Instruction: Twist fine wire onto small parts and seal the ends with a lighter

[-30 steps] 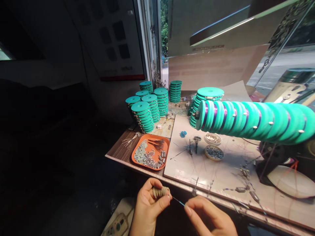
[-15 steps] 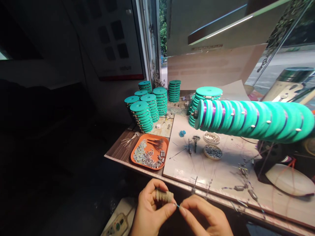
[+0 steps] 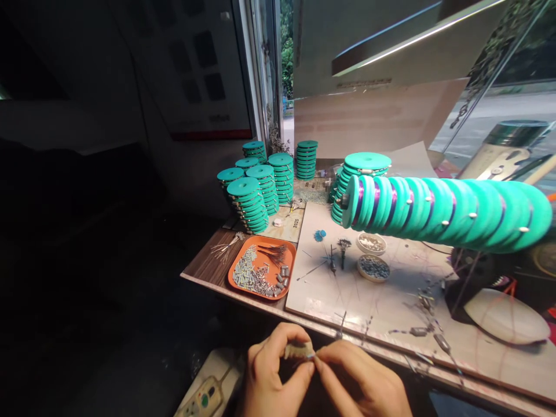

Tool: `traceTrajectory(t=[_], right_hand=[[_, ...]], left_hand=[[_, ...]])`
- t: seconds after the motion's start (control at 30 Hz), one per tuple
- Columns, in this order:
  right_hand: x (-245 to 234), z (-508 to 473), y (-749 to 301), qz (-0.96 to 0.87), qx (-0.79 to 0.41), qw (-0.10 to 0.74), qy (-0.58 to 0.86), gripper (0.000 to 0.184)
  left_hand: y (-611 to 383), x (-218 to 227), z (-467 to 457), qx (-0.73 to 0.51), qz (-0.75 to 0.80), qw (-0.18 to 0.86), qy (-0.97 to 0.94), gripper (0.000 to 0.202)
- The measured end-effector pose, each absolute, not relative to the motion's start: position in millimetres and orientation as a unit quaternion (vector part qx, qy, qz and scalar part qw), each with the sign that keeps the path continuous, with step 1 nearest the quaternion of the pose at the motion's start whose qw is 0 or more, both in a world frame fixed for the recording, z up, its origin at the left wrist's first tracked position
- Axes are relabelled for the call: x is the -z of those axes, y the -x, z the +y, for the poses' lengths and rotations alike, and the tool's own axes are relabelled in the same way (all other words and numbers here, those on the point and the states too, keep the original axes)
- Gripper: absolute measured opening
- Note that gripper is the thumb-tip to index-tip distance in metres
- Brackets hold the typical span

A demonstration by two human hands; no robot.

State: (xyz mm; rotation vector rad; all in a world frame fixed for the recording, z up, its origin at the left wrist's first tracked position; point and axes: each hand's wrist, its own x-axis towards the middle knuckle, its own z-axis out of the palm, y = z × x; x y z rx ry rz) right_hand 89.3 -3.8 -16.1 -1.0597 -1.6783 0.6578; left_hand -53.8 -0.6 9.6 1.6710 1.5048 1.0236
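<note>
Below the table's front edge, my left hand [image 3: 271, 376] is closed around a small tan ribbed roll [image 3: 297, 350]. My right hand [image 3: 358, 382] pinches a thin blue-tipped needle [image 3: 311, 357] right at the roll's end, fingertips touching those of the left hand. Both hands meet at the bottom centre of the view.
An orange tray [image 3: 260, 267] of small metal sleeves sits near the table's front left. Stacks of teal spools [image 3: 254, 197] stand behind it. A long row of teal spools [image 3: 443, 211] hangs on a horizontal rod at right. Two small dishes [image 3: 374, 267] lie mid-table. A power strip [image 3: 202, 399] lies below.
My right hand has moved left along the blue needle until its fingertips meet the roll. Both hands have dropped slightly lower in view.
</note>
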Motion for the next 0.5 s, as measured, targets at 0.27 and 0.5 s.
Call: traceTrajectory(t=[0.27, 0.5], right_hand=[[7.6, 23.1, -119.3, -0.755, -0.114, 0.392, 0.514, 0.011], [1.5, 27.5, -117.9, -0.774, -0.053, 0.337, 0.533, 0.029]], left_hand=[[57.0, 15.4, -2.6, -0.334, 0.585, 0.257, -0.693, 0.030], [48.4, 26.9, 3.1, -0.188, 0.500, 0.020, -0.845, 0.069]])
